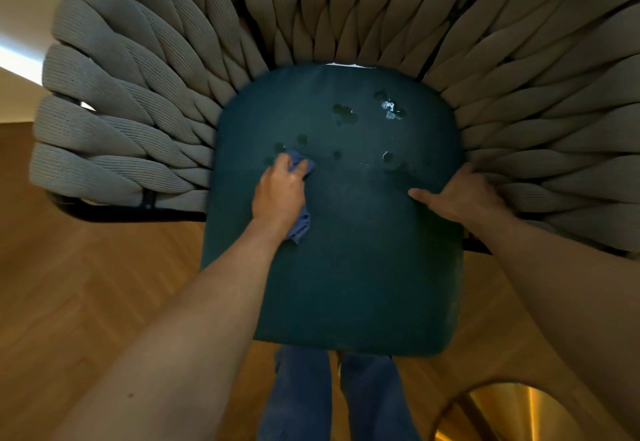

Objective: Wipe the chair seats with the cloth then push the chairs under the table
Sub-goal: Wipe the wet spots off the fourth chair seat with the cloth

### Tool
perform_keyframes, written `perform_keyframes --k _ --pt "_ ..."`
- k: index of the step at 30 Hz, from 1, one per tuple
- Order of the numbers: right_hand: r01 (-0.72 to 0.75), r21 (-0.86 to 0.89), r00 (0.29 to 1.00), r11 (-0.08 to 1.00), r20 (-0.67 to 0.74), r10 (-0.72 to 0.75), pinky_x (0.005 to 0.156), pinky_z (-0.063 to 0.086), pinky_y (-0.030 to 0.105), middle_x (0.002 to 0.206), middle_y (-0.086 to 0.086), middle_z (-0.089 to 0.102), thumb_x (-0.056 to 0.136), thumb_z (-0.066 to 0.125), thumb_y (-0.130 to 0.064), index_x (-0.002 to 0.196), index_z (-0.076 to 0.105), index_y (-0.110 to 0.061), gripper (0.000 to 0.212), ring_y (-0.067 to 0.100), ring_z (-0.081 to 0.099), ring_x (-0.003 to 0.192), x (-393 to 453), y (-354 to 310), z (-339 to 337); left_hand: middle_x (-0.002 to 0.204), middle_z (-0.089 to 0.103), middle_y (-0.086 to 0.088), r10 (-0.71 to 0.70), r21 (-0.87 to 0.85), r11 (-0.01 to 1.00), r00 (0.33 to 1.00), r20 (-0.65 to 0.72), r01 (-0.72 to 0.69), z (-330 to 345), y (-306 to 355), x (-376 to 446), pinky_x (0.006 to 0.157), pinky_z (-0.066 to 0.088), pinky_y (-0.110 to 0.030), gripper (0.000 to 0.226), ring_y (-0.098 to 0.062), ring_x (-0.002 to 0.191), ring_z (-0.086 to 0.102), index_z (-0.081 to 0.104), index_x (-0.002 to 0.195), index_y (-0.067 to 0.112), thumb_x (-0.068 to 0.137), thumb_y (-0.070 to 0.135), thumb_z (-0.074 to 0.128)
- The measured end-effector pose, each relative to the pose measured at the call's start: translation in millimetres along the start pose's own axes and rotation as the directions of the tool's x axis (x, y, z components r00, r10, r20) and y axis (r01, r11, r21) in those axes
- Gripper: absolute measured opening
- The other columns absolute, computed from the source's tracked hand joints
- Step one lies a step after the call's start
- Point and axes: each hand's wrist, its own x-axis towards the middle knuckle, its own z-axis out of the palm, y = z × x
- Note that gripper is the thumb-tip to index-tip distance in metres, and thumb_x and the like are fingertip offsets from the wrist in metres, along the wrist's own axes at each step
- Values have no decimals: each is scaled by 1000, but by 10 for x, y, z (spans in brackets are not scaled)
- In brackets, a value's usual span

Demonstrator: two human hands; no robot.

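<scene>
In the head view, the camera looks straight down on one chair. Its dark teal seat cushion (346, 233) fills the middle of the frame, and the woven grey backrest (138, 94) of thick braided bands spreads like a fan across the whole upper part, from the left edge to the right edge.

The left hand (278, 191) is a little left of the centre of the frame, on the seat cushion. Its fingers are curled around a blue cloth (301, 222) and press it down on the fabric. One part of the cloth comes out in front of the fingertips, and another part hangs out behind the hand, near the wrist.

The right hand (460, 195) lies at the right side of the cushion, where the seat meets the woven bands. The thumb is stretched out flat on the cushion and points to the left. The other fingers seem to go over the right edge of the seat, but it cannot be told whether they grasp the edge or only rest on it.

Several dark wet spots (346, 113) lie on the upper half of the cushion, beyond both hands, and one of them is shiny.

A wooden floor (86, 285) shows at the left, the person's blue trousers (301, 399) at the lower middle, and a round golden object (509, 416) at the lower right corner.
</scene>
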Motion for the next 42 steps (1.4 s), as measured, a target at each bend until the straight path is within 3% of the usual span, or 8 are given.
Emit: perform_keyframes --k 5,13,26,31,34,37,40,42 --pt "49 -24 999 998 -17 -50 104 46 49 145 24 40 63 84 -64 144 29 3 119 42 46 132 65 -90 -79 92 53 -23 -30 56 998 999 -28 31 -185 -430 32 59 51 -46 36 -41 68 56 71 111 7 78 -2 59" --pt "10 141 999 990 -47 -4 107 44 46 149 22 41 58 94 -50 147 30 1 120 38 44 136 65 -87 -38 101 51 -22 -133 109 985 990 -39 137 -452 -915 67 67 48 -45 37 -40 76 55 68 119 8 84 3 58" --pt "3 204 999 979 -33 4 104 48 48 145 18 48 45 95 -58 142 39 -3 124 35 49 131 100 -31 -31 100 52 -22 -161 185 967 984 -81 174 -437 -1055 85 65 45 -46 39 -40 78 53 63 125 6 87 4 56" --pt "9 234 1000 972 -31 -2 106 47 47 146 16 47 47 96 -53 143 38 -6 122 35 48 133 94 -20 -56 101 57 -25 -283 19 956 941 -184 291 -344 -917 106 78 45 -45 39 -42 89 56 63 123 1 87 6 50" --pt "23 271 1000 962 -6 -22 106 47 44 146 14 48 49 96 -52 144 39 -9 118 33 49 132 103 18 -65 103 60 -25 -297 -103 954 935 -192 282 -331 -783 160 85 42 -39 38 -39 96 57 65 119 -2 88 8 47" --pt "47 338 999 940 -11 -46 108 44 40 149 11 47 62 87 -61 147 39 -11 109 32 47 135 93 40 -85 102 63 -21 -239 -166 964 952 -191 208 -227 -471 231 85 42 -36 36 -37 94 60 68 115 -2 85 9 49" --pt "-12 414 1000 910 9 9 111 41 43 152 13 44 79 52 -83 150 39 -12 101 34 44 137 89 23 -134 100 63 -19 -224 -199 961 961 -160 191 -66 -46 275 81 43 -38 32 -37 89 60 68 115 -1 86 5 54" --pt "-66 429 998 901 48 50 114 37 45 155 13 41 83 29 -87 152 38 -13 102 35 41 140 114 17 -168 99 63 -17 -225 -235 954 964 -142 188 27 218 298 78 45 -38 31 -36 87 61 68 114 -1 86 3 56"
